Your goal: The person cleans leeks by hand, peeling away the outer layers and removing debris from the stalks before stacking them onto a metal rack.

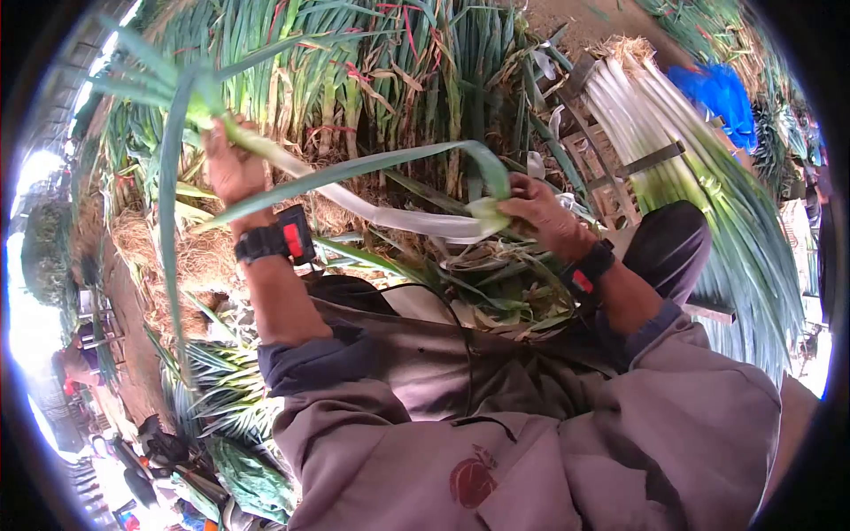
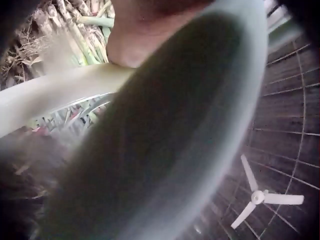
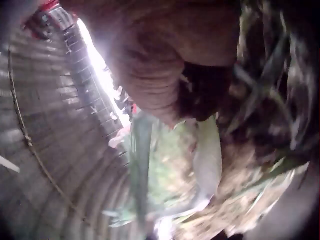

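A long leek (image 1: 341, 196) with a white stem stretches between the two hands in the head view. The left hand (image 1: 235, 166) grips it where the green leaves (image 1: 205, 88) fan out. At the other end the right hand (image 1: 547, 215) pinches a peeled leaf strip (image 1: 372, 163) that arcs back over the stem. In the left wrist view a dark leaf (image 2: 165, 120) covers most of the left hand (image 2: 145, 32), with the pale stem (image 2: 55, 92) beside it. The right hand (image 3: 155, 65) shows curled fingers above a pale leaf piece (image 3: 207, 155).
Upright leeks (image 1: 354, 97) stand in rows beyond the hands. Cleaned leeks (image 1: 655, 124) lie on a rack (image 1: 602, 164) at the right, near a blue bag (image 1: 722, 102). Leaf scraps (image 1: 505, 283) lie before the knees. Trimmed leeks (image 1: 230, 385) and a green sack (image 1: 252, 478) are lower left.
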The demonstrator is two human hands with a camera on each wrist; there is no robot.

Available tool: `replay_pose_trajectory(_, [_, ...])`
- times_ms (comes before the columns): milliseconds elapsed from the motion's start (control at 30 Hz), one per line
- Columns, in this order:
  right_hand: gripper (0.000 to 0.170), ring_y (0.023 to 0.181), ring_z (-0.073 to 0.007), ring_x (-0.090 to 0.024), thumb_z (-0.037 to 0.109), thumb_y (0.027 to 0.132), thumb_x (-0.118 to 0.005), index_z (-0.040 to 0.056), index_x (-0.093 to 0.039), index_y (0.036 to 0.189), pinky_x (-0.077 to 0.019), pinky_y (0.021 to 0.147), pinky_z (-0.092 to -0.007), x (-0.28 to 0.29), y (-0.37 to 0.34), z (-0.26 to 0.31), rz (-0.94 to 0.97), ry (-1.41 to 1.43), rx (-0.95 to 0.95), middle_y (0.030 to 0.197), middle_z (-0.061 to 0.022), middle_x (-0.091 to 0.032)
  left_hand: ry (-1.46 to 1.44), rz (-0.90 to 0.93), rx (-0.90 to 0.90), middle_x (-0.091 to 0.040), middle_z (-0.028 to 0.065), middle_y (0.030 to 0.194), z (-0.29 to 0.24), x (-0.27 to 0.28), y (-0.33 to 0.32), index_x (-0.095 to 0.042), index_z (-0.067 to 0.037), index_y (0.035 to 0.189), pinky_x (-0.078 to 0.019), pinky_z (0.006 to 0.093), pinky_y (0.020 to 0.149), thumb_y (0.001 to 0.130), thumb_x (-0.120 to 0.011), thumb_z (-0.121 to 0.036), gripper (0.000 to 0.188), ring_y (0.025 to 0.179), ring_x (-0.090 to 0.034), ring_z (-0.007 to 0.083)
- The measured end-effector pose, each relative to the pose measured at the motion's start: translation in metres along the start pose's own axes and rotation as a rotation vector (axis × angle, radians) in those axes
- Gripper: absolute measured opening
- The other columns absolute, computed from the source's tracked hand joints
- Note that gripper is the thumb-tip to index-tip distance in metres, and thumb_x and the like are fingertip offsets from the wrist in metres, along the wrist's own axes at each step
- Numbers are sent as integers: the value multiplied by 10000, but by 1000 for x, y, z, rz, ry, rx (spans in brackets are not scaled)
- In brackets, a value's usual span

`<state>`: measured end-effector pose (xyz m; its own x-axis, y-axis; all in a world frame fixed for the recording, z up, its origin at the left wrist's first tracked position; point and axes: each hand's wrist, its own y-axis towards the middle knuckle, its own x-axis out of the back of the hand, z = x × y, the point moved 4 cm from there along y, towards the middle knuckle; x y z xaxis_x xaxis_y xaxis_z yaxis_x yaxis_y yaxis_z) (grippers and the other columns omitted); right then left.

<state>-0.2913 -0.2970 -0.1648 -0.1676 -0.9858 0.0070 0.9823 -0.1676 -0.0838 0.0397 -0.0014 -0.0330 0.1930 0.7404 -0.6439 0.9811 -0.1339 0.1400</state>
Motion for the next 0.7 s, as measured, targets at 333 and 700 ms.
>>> replay_pose_trajectory(333, [197, 855, -384, -635, 168, 937, -606, 23, -652, 1064, -508, 764, -484, 19, -15, -55, 96, -1145, 27, 894, -205, -615, -386, 178, -6, -572, 131, 1001, -31, 19, 9, -511, 45, 1190, -528, 306, 773, 935, -666, -131, 347, 876, -544, 198])
replay_pose_trajectory(700, [657, 1291, -337, -541, 550, 1008, -468, 81, -461, 1469, -410, 1108, -457, -112, 144, 133, 398, -276, 426, 1415, -221, -535, -643, 511, 223, -546, 155, 1033, 1, -17, 11, -433, 113, 1307, -515, 309, 736, 928, -709, -275, 608, 805, -513, 182])
